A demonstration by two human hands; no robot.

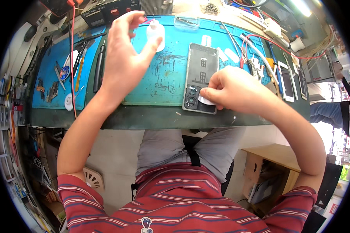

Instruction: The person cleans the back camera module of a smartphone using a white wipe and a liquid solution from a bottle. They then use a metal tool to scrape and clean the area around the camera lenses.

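Left of the phone [194, 58] I watched the left hand [124, 62], thumb and fingers spread, near a white bottle [155, 30]. The phone lay on the blue mat [155, 87], its back dull grey with a black camera block. On its near end, the right hand [241, 87] pinched a white pad [207, 101].

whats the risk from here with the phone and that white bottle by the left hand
The left hand is open right beside the white bottle, so a careless move might tip it.
The right hand pinches a white piece close to the camera area, which might get scratched or smeared.
The phone's near end juts past the mat's front edge, so pressing there might rock it.
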